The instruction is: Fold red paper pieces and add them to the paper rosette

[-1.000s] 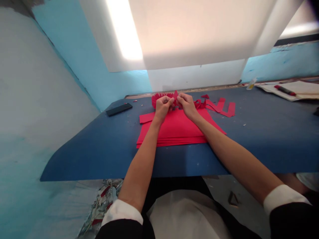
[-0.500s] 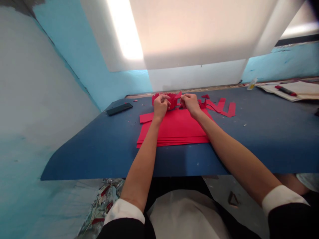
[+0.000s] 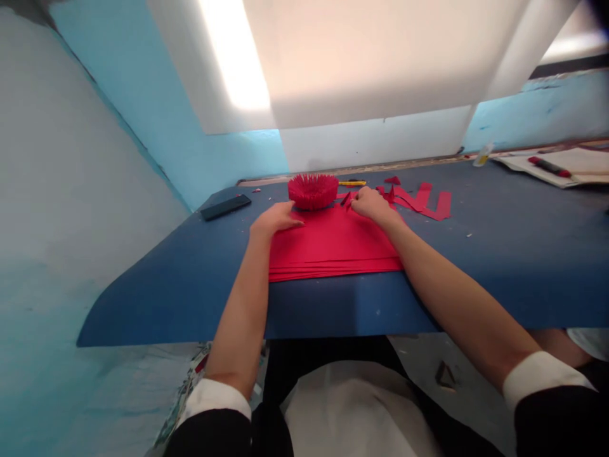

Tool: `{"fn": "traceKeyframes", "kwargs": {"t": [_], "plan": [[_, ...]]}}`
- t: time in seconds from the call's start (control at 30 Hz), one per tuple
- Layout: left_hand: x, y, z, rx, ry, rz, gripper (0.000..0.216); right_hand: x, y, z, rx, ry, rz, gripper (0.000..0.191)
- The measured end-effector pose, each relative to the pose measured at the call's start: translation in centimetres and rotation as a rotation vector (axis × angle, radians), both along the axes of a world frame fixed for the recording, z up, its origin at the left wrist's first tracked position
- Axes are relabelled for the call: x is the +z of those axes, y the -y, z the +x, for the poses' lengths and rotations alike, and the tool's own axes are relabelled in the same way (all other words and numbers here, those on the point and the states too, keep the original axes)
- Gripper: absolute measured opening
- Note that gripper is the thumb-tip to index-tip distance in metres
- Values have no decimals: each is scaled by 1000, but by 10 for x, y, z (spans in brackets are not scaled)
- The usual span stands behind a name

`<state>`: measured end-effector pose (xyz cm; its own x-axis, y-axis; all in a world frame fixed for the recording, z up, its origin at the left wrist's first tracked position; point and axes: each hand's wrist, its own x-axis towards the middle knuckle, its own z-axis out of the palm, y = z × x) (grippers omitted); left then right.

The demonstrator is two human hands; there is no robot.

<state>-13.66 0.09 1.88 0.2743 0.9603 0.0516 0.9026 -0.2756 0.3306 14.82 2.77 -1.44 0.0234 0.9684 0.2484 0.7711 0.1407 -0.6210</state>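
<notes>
L hand [image 3: 276,219] moved L, nr ppr [image 3: 333,241].

A blue table [image 3: 504,273] stands beside light-blue walls [image 3: 126,82].

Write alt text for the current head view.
A person's left hand is at a stack of red sheets, near a spiky round red object, and the right hand at small folded red pieces, on a blue table.

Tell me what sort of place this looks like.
Probably a small craft workspace: a blue table holds a stack of red sheets, loose red strips and a spiky red bowl-shaped piece, apparently paper.
</notes>
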Motion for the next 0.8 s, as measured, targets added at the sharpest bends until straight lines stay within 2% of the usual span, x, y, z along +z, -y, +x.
{"fn": "traceKeyframes", "kwargs": {"t": [0.03,0.07,0.13,0.3,0.4,0.5,0.6,0.8], "plan": [[2,-3,-8,11,-56,-62,69,3,3,-2,-113,48,-50,16],[2,-6,-15,32,-107,-117,78,7,7,-4,-163,76,-63,14],[2,-10,-25,51,-120,-138,81,14,12,-9,-178,88,-42,14],[-8,-13,-35,32,-37,-75,65,19,16,-17,-74,-10,69,32],[-13,-10,-36,11,-4,-37,65,16,13,-20,-5,-30,157,39],[-17,-8,-36,-62,37,-46,70,12,12,-23,77,-26,240,37],[-20,-9,-35,-71,64,-27,65,10,13,-27,137,-14,291,37],[-19,-5,-32,-68,122,-37,57,18,22,-32,211,22,270,39]]}}
